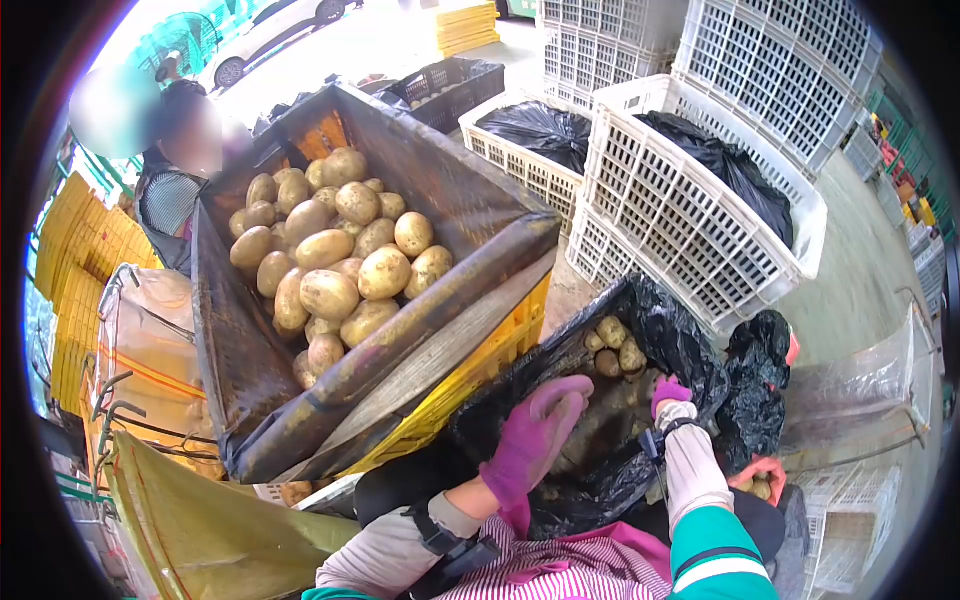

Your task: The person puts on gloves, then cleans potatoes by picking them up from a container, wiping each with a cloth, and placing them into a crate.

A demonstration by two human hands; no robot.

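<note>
My left hand [535, 437], in a purple glove, is raised over the near left side of a crate lined with black plastic [480, 422]. Its fingers are stretched out and nothing shows in them. Toward the crate's right side reaches my right hand [670, 391], also gloved in purple; its fingers are mostly hidden, so what they hold cannot be made out. Several potatoes [617, 345] lie at the far end of this crate. To the left, a large dark-lined yellow bin [400, 385] holds a heap of bigger potatoes [330, 293].
White plastic crates [680, 190] stand stacked beyond, some with black bags inside. A co-worker [172, 190] is behind the bin at upper left. Yellow stacked crates [75, 240] stand at far left. At lower right, a red bag [762, 470] holds some potatoes.
</note>
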